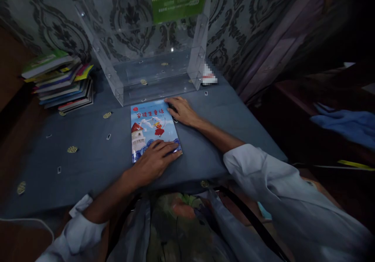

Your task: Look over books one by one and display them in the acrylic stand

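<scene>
A blue children's book (152, 127) with red Chinese characters on its cover lies flat on the cloth-covered table. My left hand (156, 158) rests across the lower part of the cover, its fingers stretched toward the bottom right corner. At the book's upper right corner is my right hand (182, 112), fingertips touching the edge and fingers extended. Neither hand is closed around the book. Just behind it stands a clear acrylic rack (158, 86), with a green-edged book (180, 9) in its upper part.
A stack of books (64, 82) stands at the table's back left. Behind the rack's right side lies a white item (208, 76), partly blurred out. The grey-blue tablecloth (90, 168) carries small printed patterns. Blue fabric (345, 125) lies off to the right, beyond the table.
</scene>
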`<state>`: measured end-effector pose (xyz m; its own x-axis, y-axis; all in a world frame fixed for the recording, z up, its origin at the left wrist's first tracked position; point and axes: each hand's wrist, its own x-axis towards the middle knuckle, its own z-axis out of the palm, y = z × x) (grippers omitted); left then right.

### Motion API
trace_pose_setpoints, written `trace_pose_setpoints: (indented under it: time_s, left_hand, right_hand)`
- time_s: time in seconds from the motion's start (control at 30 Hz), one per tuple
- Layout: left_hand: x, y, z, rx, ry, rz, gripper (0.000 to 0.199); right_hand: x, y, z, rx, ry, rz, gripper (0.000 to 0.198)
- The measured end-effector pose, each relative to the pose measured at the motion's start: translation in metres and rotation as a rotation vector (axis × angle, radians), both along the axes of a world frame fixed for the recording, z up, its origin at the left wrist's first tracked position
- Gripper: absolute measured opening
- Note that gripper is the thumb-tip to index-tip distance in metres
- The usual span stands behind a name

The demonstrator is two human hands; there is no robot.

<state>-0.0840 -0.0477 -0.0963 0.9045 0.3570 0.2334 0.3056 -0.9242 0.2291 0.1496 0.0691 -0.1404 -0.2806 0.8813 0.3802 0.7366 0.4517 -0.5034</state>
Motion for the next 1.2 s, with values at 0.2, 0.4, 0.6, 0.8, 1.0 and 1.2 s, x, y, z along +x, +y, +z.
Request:
trace_pose_setpoints:
  time_s: [0.2, 0.4, 0.6, 0.8, 1.0, 1.2]
  left_hand:
    - [0.007, -0.009, -0.007, -0.01, -0.103, 0.179, 0.028]
    - [0.009, -0.012, -0.008, 0.067, -0.11, 0.231, 0.02]
    - [0.009, -0.012, -0.011, 0.096, -0.116, 0.222, 0.021]
    - [0.008, -0.013, -0.012, 0.16, -0.092, 0.216, 0.023]
    - [0.008, -0.014, -0.011, 0.268, -0.076, 0.183, 0.024]
    - [0.01, -0.013, -0.005, 0.371, -0.077, 0.184, 0.02]
  right_hand:
    - [-0.004, -0.028, 0.007, 0.023, -0.006, 0.037, 0.03]
    - [-0.003, -0.083, 0.014, -0.01, 0.092, 0.075, 0.03]
    - [0.001, -0.153, 0.025, -0.115, 0.18, 0.097, 0.032]
    - [0.001, -0.178, 0.03, -0.155, 0.268, 0.126, 0.034]
    - [0.0, -0.176, 0.032, -0.172, 0.348, 0.134, 0.032]
    - [0.0, -0.178, 0.034, -0.146, 0.369, 0.139, 0.03]
